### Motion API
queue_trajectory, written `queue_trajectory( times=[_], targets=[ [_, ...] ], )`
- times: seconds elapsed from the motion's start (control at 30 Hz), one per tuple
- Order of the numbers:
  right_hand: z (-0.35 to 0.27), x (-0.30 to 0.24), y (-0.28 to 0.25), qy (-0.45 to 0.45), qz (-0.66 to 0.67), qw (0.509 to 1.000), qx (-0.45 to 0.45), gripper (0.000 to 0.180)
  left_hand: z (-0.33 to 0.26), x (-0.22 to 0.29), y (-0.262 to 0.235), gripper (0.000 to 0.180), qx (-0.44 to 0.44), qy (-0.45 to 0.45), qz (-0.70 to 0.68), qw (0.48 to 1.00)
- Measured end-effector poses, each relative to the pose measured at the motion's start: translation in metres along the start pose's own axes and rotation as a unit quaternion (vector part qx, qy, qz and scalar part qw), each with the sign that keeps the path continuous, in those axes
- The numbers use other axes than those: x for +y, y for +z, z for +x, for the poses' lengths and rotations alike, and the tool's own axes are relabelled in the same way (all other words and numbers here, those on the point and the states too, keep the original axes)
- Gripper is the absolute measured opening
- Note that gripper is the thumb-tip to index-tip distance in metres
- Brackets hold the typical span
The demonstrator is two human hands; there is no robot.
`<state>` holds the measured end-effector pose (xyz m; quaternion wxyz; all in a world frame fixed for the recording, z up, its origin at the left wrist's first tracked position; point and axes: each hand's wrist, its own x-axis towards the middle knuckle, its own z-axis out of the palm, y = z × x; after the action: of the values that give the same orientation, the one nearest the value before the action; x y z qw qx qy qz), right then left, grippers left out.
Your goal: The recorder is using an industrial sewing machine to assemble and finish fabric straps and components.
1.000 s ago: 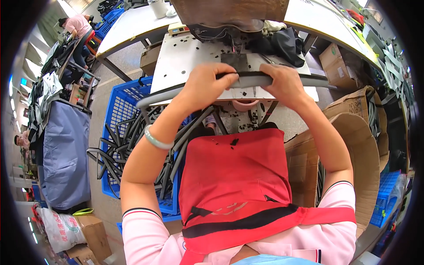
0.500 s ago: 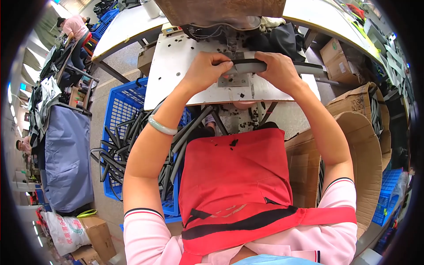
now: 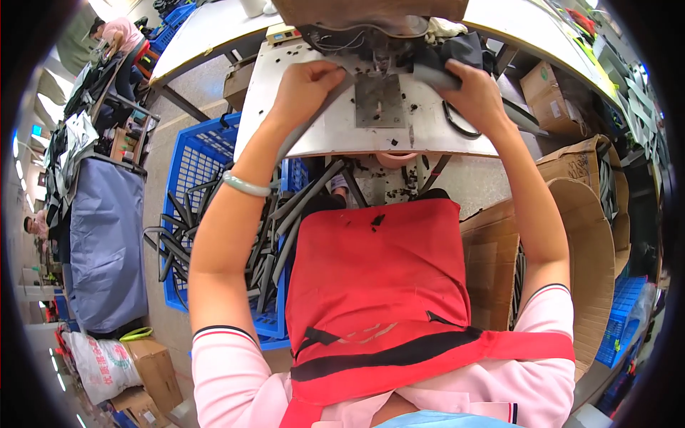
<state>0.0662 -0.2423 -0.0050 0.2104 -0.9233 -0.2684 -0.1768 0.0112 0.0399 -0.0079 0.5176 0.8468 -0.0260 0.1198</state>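
My left hand [image 3: 308, 87] and my right hand [image 3: 477, 93] each grip an end of a long dark grey rubber strip [image 3: 428, 73]. The strip lies across the metal work plate [image 3: 371, 132], pushed in under the machine head [image 3: 371, 32] at the far side. Its left part runs down from my left hand toward the plate's near edge. A square steel insert [image 3: 379, 101] sits in the plate between my hands, with small black scraps scattered around it. A pale green bangle [image 3: 245, 185] is on my left wrist. I wear a red apron [image 3: 385, 285].
A blue plastic crate [image 3: 207, 178] full of several grey strips stands at my left. Open cardboard boxes [image 3: 571, 235] stand at my right. A long white table [image 3: 214, 28] runs behind the machine. A person in pink sits at far top left; another is at the left edge.
Both hands moved away from me, carrying the strip from the plate's near part up under the machine head. The view has tilted so the plate sits higher.
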Motion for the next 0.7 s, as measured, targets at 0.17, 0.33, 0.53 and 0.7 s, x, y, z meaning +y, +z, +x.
queue_trajectory(
  times=[0.17,0.33,0.53,0.7],
  targets=[
    [-0.094,-0.124,0.034,-0.379,-0.102,0.912,-0.119,0.008,-0.043,0.036,0.044,0.022,-0.162,0.127,0.108,0.973],
    [-0.109,-0.129,0.086,-0.363,-0.112,0.895,-0.235,0.007,-0.055,0.055,0.062,0.024,-0.216,0.003,-0.065,0.974],
    [-0.051,-0.061,-0.025,-0.078,0.017,0.965,-0.251,0.039,-0.086,-0.017,0.005,0.026,-0.301,-0.141,-0.05,0.942],
    [-0.053,-0.027,-0.025,-0.095,0.053,0.984,-0.141,0.039,-0.071,0.033,-0.004,0.027,-0.257,-0.161,-0.091,0.949]
  ],
)
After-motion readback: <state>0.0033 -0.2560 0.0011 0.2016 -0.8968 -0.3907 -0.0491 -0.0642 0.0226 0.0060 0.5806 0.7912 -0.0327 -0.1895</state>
